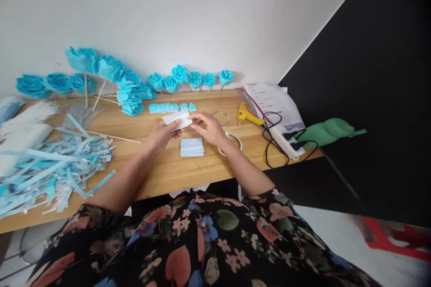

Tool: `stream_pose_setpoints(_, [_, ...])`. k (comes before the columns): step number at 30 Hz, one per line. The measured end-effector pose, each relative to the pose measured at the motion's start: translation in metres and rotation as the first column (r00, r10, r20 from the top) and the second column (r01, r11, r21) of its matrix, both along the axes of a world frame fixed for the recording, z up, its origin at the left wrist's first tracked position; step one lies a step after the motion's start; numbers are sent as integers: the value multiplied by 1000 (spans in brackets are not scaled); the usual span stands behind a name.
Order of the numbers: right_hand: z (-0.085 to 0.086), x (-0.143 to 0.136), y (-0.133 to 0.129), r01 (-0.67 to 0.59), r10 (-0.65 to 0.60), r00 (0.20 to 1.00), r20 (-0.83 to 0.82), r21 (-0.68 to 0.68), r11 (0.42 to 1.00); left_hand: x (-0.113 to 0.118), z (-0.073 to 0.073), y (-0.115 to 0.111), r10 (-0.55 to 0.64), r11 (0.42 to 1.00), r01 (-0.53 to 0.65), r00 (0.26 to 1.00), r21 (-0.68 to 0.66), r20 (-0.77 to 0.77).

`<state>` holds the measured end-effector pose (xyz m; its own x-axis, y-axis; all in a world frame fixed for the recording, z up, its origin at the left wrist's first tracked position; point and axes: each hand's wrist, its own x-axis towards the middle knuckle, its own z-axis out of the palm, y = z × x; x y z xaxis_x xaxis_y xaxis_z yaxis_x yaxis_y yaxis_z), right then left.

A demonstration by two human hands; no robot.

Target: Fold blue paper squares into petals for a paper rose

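My left hand (163,132) pinches a small white rectangular sheet of paper (179,119), thumb on top, above the table. At the sheet's right end is my right hand (209,127), its fingers pressed together at the edge. Below them on the wood lies a neat stack of pale rectangular sheets (191,147). Just beyond the hands, a row of small light-blue cut pieces (164,108) is laid out. A roll of tape (230,144) is partly covered by my right forearm, and a thin ring (221,118) sits behind my right hand.
Blue paper flowers (129,94) on sticks line the wall. Blue and white paper strips (63,166) heap up at left. On the right are a yellow glue gun (248,115), a power strip (287,142) with black cables, printed papers (272,103) and a green object (326,131).
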<state>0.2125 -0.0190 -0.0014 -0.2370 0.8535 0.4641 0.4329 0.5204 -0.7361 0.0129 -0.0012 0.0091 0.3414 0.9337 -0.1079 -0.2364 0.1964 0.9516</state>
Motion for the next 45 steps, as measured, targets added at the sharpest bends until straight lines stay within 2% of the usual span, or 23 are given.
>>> stream_pose_setpoints(5, [5,-3,-3,36,-36,999,11,-49,998,1,-1,-3,-52,998,54,996,31,-75])
stream_pose_setpoints(15, [4,-7,-6,62,-76,990,-122,-116,991,0,-8,1,-60,995,67,994,70,-94])
stream_pose_setpoints(22, [3,-8,-4,146,-163,977,-137,-130,981,-2,-3,-1,-90,988,107,986,115,-143])
stream_pose_setpoints(26, [4,-9,-4,150,-171,972,-159,-137,979,-2,-1,-2,-52,979,100,963,175,-265])
stream_pose_setpoints(31, [2,-9,-4,148,-182,969,-169,-195,970,0,-4,-1,39,983,10,965,182,-260])
stream_pose_setpoints(34, [0,-9,-3,114,-159,968,-195,-223,968,1,-4,1,79,981,-33,967,189,-244])
stream_pose_setpoints(38, [-2,-7,0,-38,-43,957,-285,-271,962,1,-5,1,81,978,-23,957,208,-277])
stream_pose_setpoints(42, [-3,-4,0,-58,-4,981,-195,-312,948,0,-5,0,76,972,17,921,233,-381])
stream_pose_setpoints(45, [-5,-3,0,-49,8,992,-124,-327,944,0,-5,-1,94,965,9,921,262,-378])
